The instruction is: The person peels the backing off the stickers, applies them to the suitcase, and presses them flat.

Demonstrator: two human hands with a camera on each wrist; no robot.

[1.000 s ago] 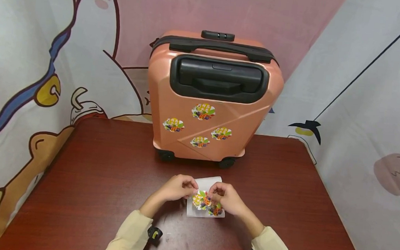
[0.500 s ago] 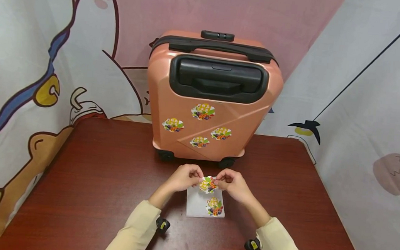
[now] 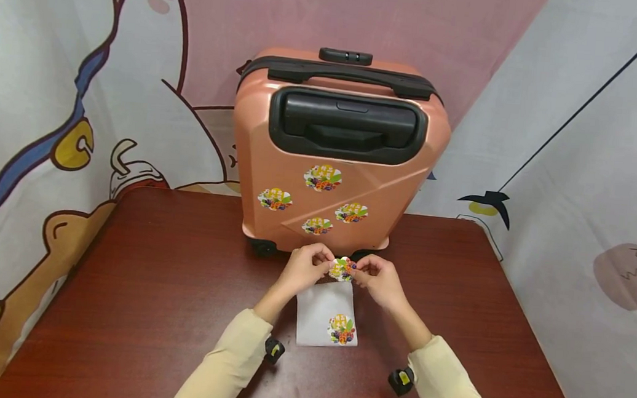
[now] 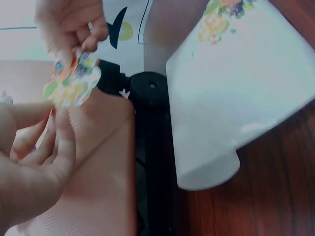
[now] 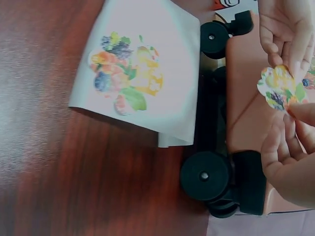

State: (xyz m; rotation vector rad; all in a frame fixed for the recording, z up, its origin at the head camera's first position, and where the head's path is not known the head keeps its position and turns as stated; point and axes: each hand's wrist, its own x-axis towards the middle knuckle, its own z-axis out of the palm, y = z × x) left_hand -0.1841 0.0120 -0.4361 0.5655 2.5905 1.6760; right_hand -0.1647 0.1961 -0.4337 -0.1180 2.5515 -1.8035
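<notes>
Both hands hold one round flower sticker (image 3: 342, 268) between them, just in front of the pink suitcase's (image 3: 333, 144) lower edge. My left hand (image 3: 308, 267) pinches its left rim, my right hand (image 3: 378, 277) its right rim. The sticker (image 4: 72, 81) shows from the left wrist, and the sticker (image 5: 280, 87) shows against the suitcase shell from the right wrist. Below the hands lies the white backing sheet (image 3: 324, 313) on the table, with one sticker (image 3: 341, 328) left on it. Several stickers (image 3: 323, 178) sit on the suitcase front.
The suitcase stands upright at the back of a dark red wooden table (image 3: 150, 310), its black wheels (image 5: 205, 175) toward me. Cartoon-printed curtains (image 3: 53, 112) close in the left, back and right sides.
Both hands lifted the peeled sticker off the sheet and carried it forward, from over the sheet to right before the suitcase's bottom edge. The sheet stays flat on the table.
</notes>
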